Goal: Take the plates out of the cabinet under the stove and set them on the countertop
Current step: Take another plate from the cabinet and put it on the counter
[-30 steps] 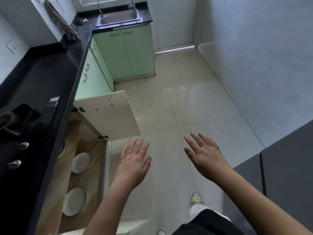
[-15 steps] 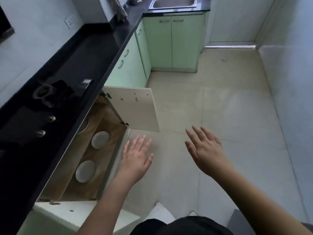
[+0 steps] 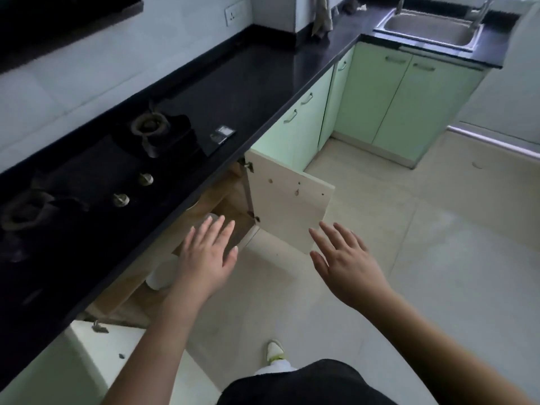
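- Head view: left hand (image 3: pixel 204 258) with straight, spread fingers, holding nothing, hovering before the open cabinet (image 3: pixel 230 200) under the stove (image 3: pixel 117 171).
- Right hand (image 3: pixel 344 261) also wide and empty, over the floor (image 3: pixel 438 258), near the lower corner of the open door (image 3: pixel 289 200).
- Plates (image 3: pixel 160 277) not yet touched: on the cabinet floor, one pale rim visible under the left wrist, another mostly hidden behind the fingertips.
- Black surface (image 3: pixel 233 83) beyond the stove free for placing.
- Risks, as a judgement: bumping the head on the surface front edge when bending; knocking a plate rim against that edge or the door; smooth plate slipping from a one-handed grip.
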Motion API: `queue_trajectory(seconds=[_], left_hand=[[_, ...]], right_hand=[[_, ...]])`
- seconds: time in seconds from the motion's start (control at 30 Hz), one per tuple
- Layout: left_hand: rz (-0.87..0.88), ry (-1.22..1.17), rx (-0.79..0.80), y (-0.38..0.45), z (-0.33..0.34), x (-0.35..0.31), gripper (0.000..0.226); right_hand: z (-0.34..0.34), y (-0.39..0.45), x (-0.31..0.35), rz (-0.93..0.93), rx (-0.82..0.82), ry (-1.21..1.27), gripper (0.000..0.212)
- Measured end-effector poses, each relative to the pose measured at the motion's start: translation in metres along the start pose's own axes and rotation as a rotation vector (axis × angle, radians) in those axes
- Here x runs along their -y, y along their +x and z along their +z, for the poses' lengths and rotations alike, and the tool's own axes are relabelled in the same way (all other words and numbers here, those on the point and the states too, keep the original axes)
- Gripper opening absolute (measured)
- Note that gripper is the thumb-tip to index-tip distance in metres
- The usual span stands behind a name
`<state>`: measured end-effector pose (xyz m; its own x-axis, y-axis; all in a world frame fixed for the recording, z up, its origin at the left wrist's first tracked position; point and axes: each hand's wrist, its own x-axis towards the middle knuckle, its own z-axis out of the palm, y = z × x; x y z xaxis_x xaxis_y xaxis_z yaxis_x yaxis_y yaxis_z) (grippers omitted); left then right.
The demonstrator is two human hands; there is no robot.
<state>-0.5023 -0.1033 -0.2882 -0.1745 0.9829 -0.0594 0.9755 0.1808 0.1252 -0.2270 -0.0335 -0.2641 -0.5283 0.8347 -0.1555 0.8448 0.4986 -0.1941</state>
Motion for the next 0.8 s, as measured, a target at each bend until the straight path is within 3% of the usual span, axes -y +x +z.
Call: queue_trajectory(seconds=[0.43,0.6,0.8], left_hand=[[-0.169,-0.039,0.015,0.074,0.007,0.017,0.06],[-0.348,-0.002,0.0,0.089,0.014,0.006,0.06],[-0.61,0.033,0.028,0.109,0.02,-0.025,0.067]], right_hand=[[-0.025,0.158,0.013,-0.274,0.048,-0.016,0.057],[-0.023,0.213,0.007,-0.452,0.117,-0.027,0.055],[-0.042,0.28,0.016,-0.729,0.073,-0.076,0.054]])
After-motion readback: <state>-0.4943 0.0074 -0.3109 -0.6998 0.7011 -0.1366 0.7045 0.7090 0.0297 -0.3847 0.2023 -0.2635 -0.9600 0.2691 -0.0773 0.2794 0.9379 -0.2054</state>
